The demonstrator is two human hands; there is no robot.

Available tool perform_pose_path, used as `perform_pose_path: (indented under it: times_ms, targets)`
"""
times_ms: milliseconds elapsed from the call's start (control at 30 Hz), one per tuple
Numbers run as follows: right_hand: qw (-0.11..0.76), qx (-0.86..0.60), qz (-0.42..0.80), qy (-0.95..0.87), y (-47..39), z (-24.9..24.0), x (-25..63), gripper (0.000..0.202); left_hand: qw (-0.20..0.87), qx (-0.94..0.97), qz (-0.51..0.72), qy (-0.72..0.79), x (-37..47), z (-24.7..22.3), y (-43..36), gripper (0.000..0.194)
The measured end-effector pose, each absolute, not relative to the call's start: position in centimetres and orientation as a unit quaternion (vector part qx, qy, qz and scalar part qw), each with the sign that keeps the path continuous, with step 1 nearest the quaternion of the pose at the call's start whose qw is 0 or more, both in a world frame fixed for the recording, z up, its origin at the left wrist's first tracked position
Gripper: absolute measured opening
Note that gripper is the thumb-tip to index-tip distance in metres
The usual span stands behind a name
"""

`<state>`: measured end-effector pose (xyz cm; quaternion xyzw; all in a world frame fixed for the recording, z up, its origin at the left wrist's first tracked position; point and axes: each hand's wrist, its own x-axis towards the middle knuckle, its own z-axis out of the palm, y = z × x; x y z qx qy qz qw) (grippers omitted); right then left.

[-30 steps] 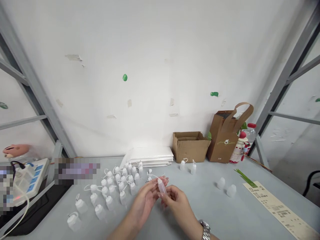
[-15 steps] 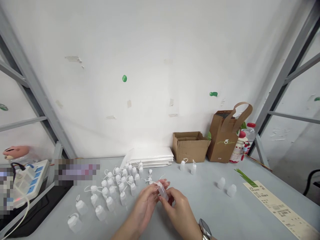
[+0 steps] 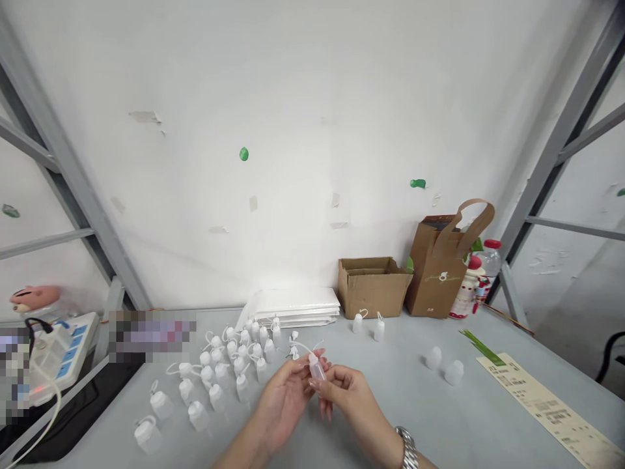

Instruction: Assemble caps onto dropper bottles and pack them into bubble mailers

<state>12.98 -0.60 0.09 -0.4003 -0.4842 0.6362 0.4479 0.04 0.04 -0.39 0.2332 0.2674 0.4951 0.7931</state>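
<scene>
Between my hands is a small translucent squeeze bottle [image 3: 317, 369], tilted, its narrow neck up. My right hand [image 3: 349, 384] pinches its lower part between thumb and fingers. My left hand [image 3: 289, 394] is closed around the neck, thumb and fingertips at the top. Just behind my left fingertips lie a few loose white caps with thin straps [image 3: 293, 346]; a strap reaches from there towards the neck, but I cannot tell whether it is attached. To the left stand many similar capped bottles [image 3: 215, 396], most with looped straps.
Two capped bottles [image 3: 379, 327] stand before a cardboard box [image 3: 375, 293]. Two uncapped-looking bottles [image 3: 454, 372] stand to the right, near a printed paper strip [image 3: 541, 404]. White packets [image 3: 293, 306], a brown paper bag [image 3: 434, 280] and a power strip [image 3: 68, 352] line the edges.
My right wrist has turned, so the watch's metal band shows instead of its face. The right fingers have shifted on the bottle, which stands slightly more upright.
</scene>
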Motion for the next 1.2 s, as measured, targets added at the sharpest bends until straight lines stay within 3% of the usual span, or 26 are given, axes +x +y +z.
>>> perform_pose_path:
  times_ms: [400,867,1000,1200]
  targets:
    - [0.44,-0.288,0.735,-0.429,-1.3,0.7,13.1,0.028,0.809,0.188,0.481,0.28,0.1,0.4,-0.5,0.036]
    - [0.415,-0.174,0.805,-0.388,-0.9,0.4,13.4,0.028,0.792,0.225,0.475,0.312,0.6,-0.1,-0.8,0.023]
    - [0.453,-0.255,0.719,-0.461,-0.5,0.3,13.6,0.028,0.742,0.289,0.531,0.288,0.4,0.3,-0.6,0.023]
    - [0.488,-0.421,0.471,-0.602,-1.4,0.2,13.4,0.022,0.622,0.423,0.559,0.349,0.3,0.8,-0.8,0.02]
